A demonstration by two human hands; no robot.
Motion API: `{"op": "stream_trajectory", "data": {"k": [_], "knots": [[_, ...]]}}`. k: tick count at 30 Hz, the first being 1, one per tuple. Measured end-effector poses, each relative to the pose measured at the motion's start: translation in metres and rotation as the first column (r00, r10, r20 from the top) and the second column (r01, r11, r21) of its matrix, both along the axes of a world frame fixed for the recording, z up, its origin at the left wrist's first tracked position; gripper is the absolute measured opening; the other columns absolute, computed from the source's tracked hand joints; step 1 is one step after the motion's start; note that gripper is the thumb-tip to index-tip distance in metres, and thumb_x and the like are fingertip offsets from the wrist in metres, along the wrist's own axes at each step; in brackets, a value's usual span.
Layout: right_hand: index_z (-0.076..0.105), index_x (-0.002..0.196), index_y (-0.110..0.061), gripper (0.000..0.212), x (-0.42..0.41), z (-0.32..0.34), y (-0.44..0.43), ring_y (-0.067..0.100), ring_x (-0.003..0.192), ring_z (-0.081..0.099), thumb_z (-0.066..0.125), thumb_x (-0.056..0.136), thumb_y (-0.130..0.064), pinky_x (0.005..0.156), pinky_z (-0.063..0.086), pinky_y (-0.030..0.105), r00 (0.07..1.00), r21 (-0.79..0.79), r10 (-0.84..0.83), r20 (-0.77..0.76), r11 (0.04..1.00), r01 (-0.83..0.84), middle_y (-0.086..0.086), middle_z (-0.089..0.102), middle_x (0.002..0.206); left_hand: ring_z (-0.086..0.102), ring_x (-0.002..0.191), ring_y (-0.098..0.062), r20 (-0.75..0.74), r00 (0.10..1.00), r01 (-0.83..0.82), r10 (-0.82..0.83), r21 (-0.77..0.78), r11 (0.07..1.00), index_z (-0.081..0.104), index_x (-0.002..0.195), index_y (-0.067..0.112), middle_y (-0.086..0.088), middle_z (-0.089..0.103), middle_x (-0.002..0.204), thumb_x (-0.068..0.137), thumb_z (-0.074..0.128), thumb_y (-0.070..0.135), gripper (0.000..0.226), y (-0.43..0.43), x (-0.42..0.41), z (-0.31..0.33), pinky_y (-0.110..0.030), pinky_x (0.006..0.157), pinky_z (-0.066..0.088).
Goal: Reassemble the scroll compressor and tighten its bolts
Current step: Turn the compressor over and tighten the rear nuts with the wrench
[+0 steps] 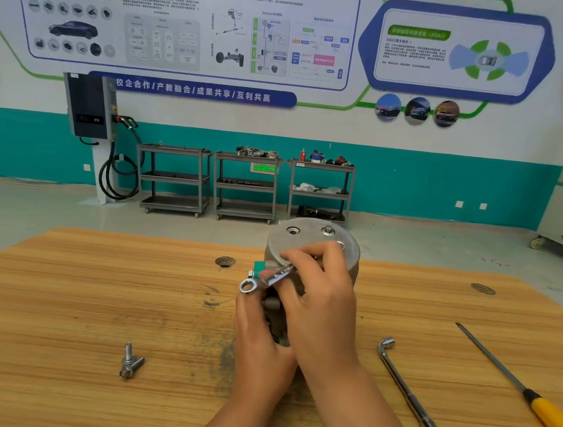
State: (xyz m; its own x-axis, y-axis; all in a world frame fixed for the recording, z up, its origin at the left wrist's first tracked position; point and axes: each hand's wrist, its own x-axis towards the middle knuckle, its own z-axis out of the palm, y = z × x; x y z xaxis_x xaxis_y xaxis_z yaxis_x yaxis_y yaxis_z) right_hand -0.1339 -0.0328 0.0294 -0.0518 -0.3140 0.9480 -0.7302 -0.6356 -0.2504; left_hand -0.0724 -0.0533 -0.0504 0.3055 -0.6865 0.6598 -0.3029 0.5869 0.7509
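Fingers of the right hand (pixel 322 306) pinch a wrench (pixel 268 278) against the compressor (pixel 302 237), left hand (pixel 258 335) gripping its body

2 bare forearms reach in from the near edge, close together, the right crossing slightly over the left. The right hand (pixel 320 296) lies on top, back upward, its fingers curled round a wrench (pixel 268 279). The left hand (pixel 258 335) sits just left of and beneath it, gripping the near side of the scroll compressor (pixel 305 236); its fingertips are mostly hidden.
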Motion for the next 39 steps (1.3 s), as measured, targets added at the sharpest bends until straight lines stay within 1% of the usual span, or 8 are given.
{"op": "stream_trajectory", "data": {"k": [3,6,10,12,15,18,23,39], "knots": [[0.071,0.093,0.003,0.016,-0.003,0.001,0.000,0.026,0.076,0.063,0.072,0.077,0.004,0.064,0.056,0.040,0.997,-0.095,0.070,-0.044,0.993,-0.074,0.015,0.062,0.087,0.052,0.106,-0.004,-0.009,1.000,0.016,-0.015,0.043,0.999,0.038,0.112,0.053,0.040,0.037,0.115,0.063,0.057,0.057,0.052,0.001,0.000,0.000,-0.024,0.082,0.047],[0.067,0.105,0.002,0.033,-0.013,0.007,0.003,0.019,0.085,0.062,0.046,0.101,-0.022,0.075,0.055,0.031,0.982,-0.209,0.168,-0.084,0.961,-0.182,0.012,0.064,0.092,0.051,0.111,-0.017,0.019,1.000,0.020,-0.021,0.064,0.998,0.037,0.116,0.047,0.016,0.042,0.122,0.059,0.064,0.056,0.064,0.000,0.000,-0.004,-0.037,0.087,0.049],[0.052,0.095,-0.023,0.027,-0.035,0.033,0.000,0.000,0.067,0.054,0.029,0.102,-0.036,0.063,0.045,0.013,0.797,-0.148,0.454,0.399,0.889,-0.433,-0.014,0.059,0.074,0.047,0.112,-0.018,0.082,0.996,-0.021,0.019,0.031,0.999,0.033,0.114,0.041,0.000,0.043,0.119,0.060,0.065,0.058,0.065,-0.001,0.001,-0.005,-0.013,0.092,0.037],[0.047,0.087,-0.024,0.025,-0.050,0.047,-0.011,0.001,0.056,0.049,0.029,0.102,-0.030,0.054,0.042,0.013,0.651,-0.119,0.431,0.625,0.876,-0.467,-0.011,0.058,0.064,0.043,0.114,-0.013,0.077,0.997,-0.011,0.008,0.045,0.999,0.033,0.112,0.045,0.000,0.042,0.121,0.060,0.063,0.059,0.061,-0.001,0.001,-0.005,-0.001,0.090,0.030],[0.046,0.083,-0.020,0.026,-0.071,0.063,-0.031,0.006,0.046,0.044,0.031,0.104,-0.021,0.046,0.038,0.016,0.519,-0.009,0.375,0.768,0.817,-0.576,-0.009,0.056,0.054,0.040,0.113,0.000,0.073,0.997,0.007,-0.010,0.044,0.999,0.033,0.112,0.050,0.005,0.041,0.122,0.061,0.063,0.059,0.060,-0.002,0.001,-0.006,0.003,0.087,0.028],[0.045,0.083,-0.018,0.027,-0.079,0.067,-0.048,0.007,0.043,0.043,0.030,0.104,-0.020,0.043,0.036,0.018,0.476,0.075,0.356,0.804,0.733,-0.676,-0.009,0.056,0.051,0.037,0.113,0.008,0.084,0.996,0.003,-0.005,0.019,1.000,0.032,0.112,0.052,0.012,0.039,0.120,0.061,0.063,0.059,0.060,-0.003,0.001,-0.008,0.003,0.085,0.028],[0.044,0.081,-0.018,0.027,-0.079,0.059,-0.063,0.004,0.043,0.042,0.029,0.104,-0.018,0.044,0.034,0.017,0.492,0.154,0.284,0.823,0.722,-0.674,-0.009,0.055,0.048,0.040,0.111,-0.004,0.105,0.994,-0.005,0.002,0.030,1.000,0.030,0.111,0.051,0.008,0.038,0.120,0.061,0.061,0.062,0.060,-0.003,0.000,-0.007,0.001,0.087,0.030],[0.043,0.084,-0.018,0.023,-0.071,0.028,-0.045,0.008,0.052,0.040,0.029,0.103,-0.016,0.058,0.035,0.022,0.257,-0.069,0.338,0.905,0.714,-0.696,-0.007,0.057,0.058,0.039,0.113,-0.002,0.083,0.997,-0.005,0.001,0.042,0.999,0.030,0.112,0.052,0.008,0.039,0.122,0.060,0.061,0.062,0.062,-0.002,0.001,-0.006,0.003,0.087,0.028]]}}
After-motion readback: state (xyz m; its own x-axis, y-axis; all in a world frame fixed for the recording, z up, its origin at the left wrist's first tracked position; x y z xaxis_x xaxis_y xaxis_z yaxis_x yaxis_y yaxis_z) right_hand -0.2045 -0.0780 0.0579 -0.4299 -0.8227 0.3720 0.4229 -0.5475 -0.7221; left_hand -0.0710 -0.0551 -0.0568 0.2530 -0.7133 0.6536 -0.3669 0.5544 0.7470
